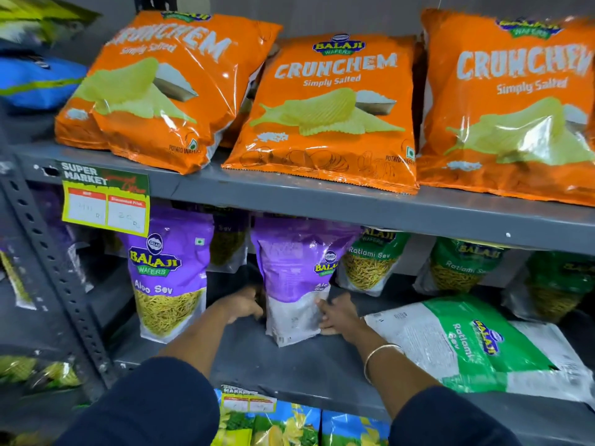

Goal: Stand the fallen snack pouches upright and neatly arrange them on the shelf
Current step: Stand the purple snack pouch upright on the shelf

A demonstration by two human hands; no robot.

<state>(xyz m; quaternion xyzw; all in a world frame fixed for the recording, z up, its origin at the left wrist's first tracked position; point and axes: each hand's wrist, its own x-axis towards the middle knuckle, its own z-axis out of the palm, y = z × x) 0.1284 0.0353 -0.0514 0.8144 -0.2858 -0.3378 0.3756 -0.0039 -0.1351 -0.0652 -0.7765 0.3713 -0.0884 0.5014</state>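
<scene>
In front of my arms the grey shelf board [289, 365] is bare, so I can reach in. On the right a fallen green pouch [476, 346] blocks the board. The upper shelf [354, 204] hangs low above.

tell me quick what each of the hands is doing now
Left hand: closed on the left side of the purple pouch.
Right hand: closed on the right side of that pouch.

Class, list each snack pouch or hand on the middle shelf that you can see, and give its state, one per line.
Purple Aloo Sev pouch at left: upright, facing forward.
Purple pouch between the hands: upright, turned partly sideways, gripped at both sides.
Green and white Ratlami Sev pouch: fallen, lying flat.
Green Ratlami Sev pouches behind: upright.
Left hand: gripping the held pouch.
Right hand: gripping it too.
</scene>
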